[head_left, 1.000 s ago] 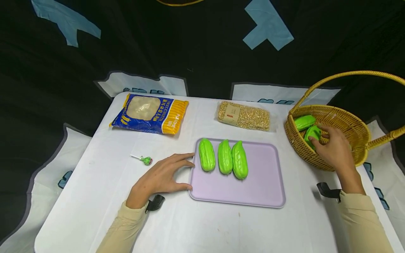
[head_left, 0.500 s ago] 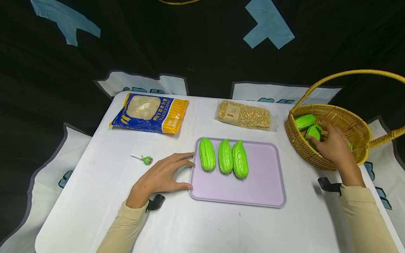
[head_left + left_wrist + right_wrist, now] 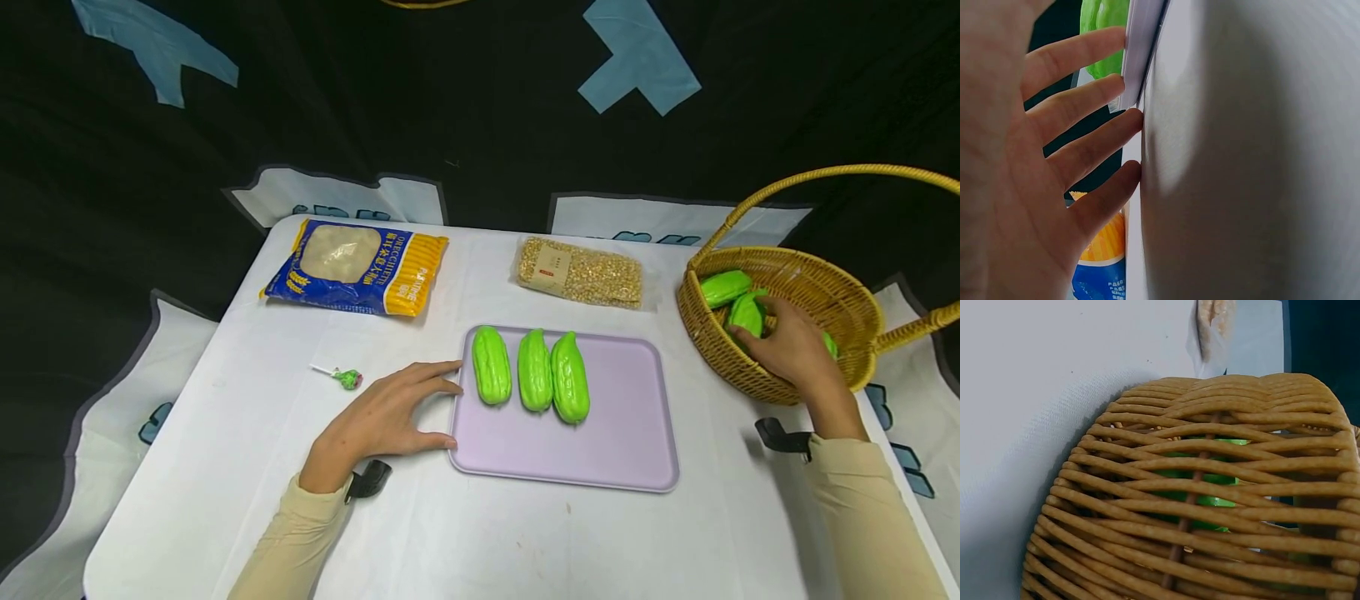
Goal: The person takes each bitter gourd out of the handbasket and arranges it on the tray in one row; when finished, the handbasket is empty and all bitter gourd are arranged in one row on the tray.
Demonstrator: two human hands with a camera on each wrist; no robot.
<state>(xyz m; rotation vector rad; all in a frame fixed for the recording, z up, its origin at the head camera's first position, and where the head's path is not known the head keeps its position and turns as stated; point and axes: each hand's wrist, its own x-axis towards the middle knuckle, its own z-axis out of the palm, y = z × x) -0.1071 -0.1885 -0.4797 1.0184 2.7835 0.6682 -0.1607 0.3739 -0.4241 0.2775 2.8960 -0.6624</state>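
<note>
My left hand has its fingers spread at the left edge of the lilac tray; in the left wrist view, fingertips touch the tray's side. Three bright green ridged gourds lie side by side on that tray, the leftmost gourd slightly apart. On the right, my right hand reaches into the wicker basket and grips a green gourd between thumb and fingers. Another gourd lies beside it, and a bit of green shows behind the hand. The basket wall hides my right hand in the right wrist view.
A blue and yellow pasta bag lies at the back left, a clear pack of yellow grains at the back centre. A green-wrapped lollipop is near my left hand. The basket's tall handle arches above it.
My right hand has closed in around the gourd in the basket, and that gourd has shifted slightly. The left hand and the tray stay in place.
</note>
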